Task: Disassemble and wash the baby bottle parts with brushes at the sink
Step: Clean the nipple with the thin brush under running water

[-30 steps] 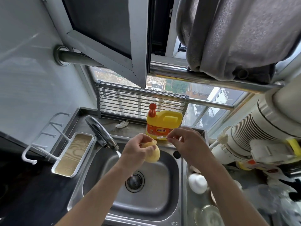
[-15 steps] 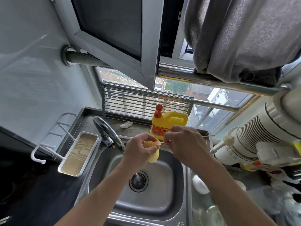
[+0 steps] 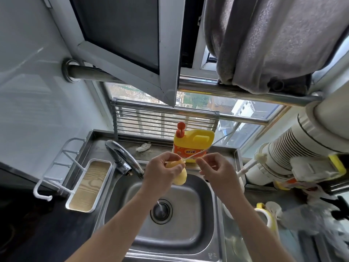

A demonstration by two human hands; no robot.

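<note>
Hands meet above the steel sink [image 3: 205, 201], and we see each one busy. The left hand [image 3: 162, 173] has its fingers [image 3: 170, 161] wrapped around a soft yellow bottle teat [image 3: 180, 176], holding it over the basin just right of the faucet [image 3: 122, 157]. The right hand [image 3: 217, 171] pinches a thin straw brush [image 3: 196, 154] between thumb and forefinger; the brush's near end touches the teat's tip, and its wire runs up and to the right past the yellow detergent jug [image 3: 194, 142] standing on the surface behind the sink. A thin stream of water falls toward the drain [image 3: 162, 210]. Right of the sink we make out a white bottle brush [image 3: 251, 163], leaning with its bristle head up. A white tray [image 3: 75, 203] sits to the left of the basin.
</note>
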